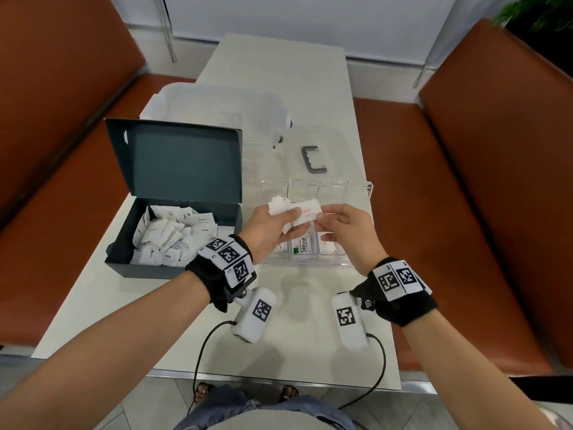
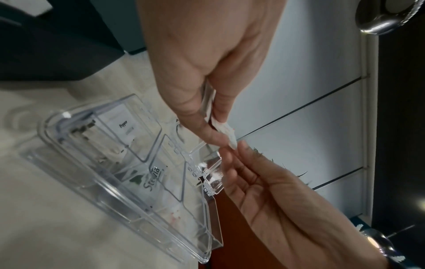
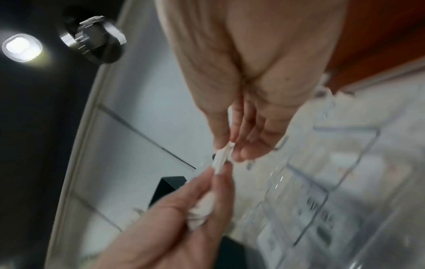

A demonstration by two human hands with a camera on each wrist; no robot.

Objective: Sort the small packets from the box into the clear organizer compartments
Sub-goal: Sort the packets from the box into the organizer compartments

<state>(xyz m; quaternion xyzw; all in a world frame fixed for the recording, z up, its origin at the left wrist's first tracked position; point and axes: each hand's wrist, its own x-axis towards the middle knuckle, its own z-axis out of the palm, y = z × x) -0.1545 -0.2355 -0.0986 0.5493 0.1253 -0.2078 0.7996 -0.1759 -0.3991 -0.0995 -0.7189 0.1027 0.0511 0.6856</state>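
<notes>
From the head view, the left hand [image 1: 266, 231] grips a bunch of small white paper packets [image 1: 280, 206] above the clear plastic organizer [image 1: 361, 193] on the bench while the right hand [image 1: 350, 226] pinches one red-printed packet [image 1: 307, 212], best drawn free singly; the left wrist view shows Pepper and Stevia compartments, so match its label; the right wrist view is blurred.

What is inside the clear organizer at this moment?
The clear organizer holds a Stevia packet, a Pepper packet and a white packet with red print. The left hand and right hand cover parts of it; the far sections look empty.
</notes>
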